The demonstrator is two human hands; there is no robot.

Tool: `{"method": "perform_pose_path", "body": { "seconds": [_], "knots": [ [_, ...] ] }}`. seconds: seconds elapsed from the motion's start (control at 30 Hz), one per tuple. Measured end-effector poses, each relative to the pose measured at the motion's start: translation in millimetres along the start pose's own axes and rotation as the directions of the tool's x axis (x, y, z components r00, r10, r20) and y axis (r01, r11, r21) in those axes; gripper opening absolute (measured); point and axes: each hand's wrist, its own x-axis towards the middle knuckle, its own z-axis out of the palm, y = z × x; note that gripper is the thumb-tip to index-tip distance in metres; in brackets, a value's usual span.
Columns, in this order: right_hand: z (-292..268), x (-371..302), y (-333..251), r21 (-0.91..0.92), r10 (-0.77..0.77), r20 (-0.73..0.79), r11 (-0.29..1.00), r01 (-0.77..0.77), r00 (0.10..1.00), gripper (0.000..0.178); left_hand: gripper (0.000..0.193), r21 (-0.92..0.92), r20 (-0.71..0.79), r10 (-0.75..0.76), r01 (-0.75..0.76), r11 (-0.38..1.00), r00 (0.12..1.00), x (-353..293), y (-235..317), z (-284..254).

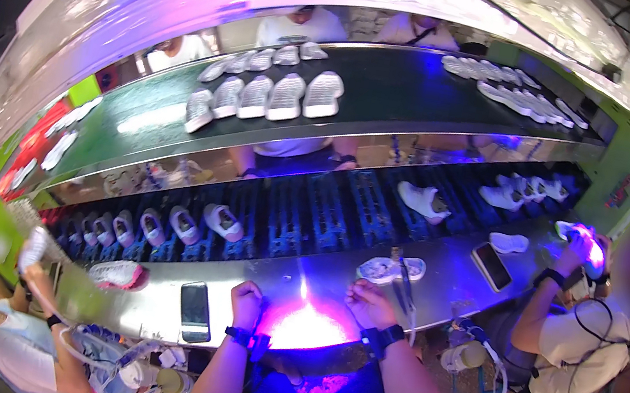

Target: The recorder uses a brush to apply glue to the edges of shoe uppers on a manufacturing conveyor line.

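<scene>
My left hand (246,302) is curled into a loose fist at the near edge of the metal bench (244,272), with nothing visible in it. A phone (196,311) lies flat just left of it. My right hand (372,304) is also closed, fingers folded in, over the bench; I see nothing in it. Beyond the right hand lies a pale shoe sole (380,269), and a dark slim tool with a cord (405,285) stands beside it. Bright pink-violet light (309,330) glows on the bench between my hands. Both wrists wear dark bands.
Behind the bench runs a lower dark rack (326,213) carrying white shoes (223,221). Above it, a green belt (400,86) holds rows of pale soles (269,96). Co-workers sit left (27,348) and right (582,341). Another phone (491,267) lies at the right; a pink-white shoe (117,273) at the left.
</scene>
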Motion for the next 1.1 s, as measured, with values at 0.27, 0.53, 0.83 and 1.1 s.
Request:
{"method": "perform_pose_path", "body": {
  "seconds": [0.27,0.53,0.83,1.1],
  "knots": [
    [-4.0,-0.2,4.0,-0.182,-0.060,-0.028,0.982,0.054,0.998,0.008,0.021,0.034,-0.004,0.041,-0.041,0.999,0.999,5.4,-2.4,-0.8],
    [-7.8,2.3,7.4,-0.039,-0.028,0.094,0.999,0.032,0.995,0.005,0.020,0.122,0.072,0.072,-0.080,0.989,0.995,4.2,-0.6,24.4],
    [-2.1,-5.0,-1.6,-0.013,0.000,0.078,1.000,0.001,0.997,0.005,0.018,0.153,0.150,0.100,-0.123,0.981,0.984,7.3,-4.1,22.7],
    [-10.2,-2.6,-2.7,-0.043,0.010,0.098,0.999,-0.005,0.995,0.007,0.018,0.228,0.130,0.136,-0.163,0.960,0.982,5.7,-3.5,21.5]
  ]
}}
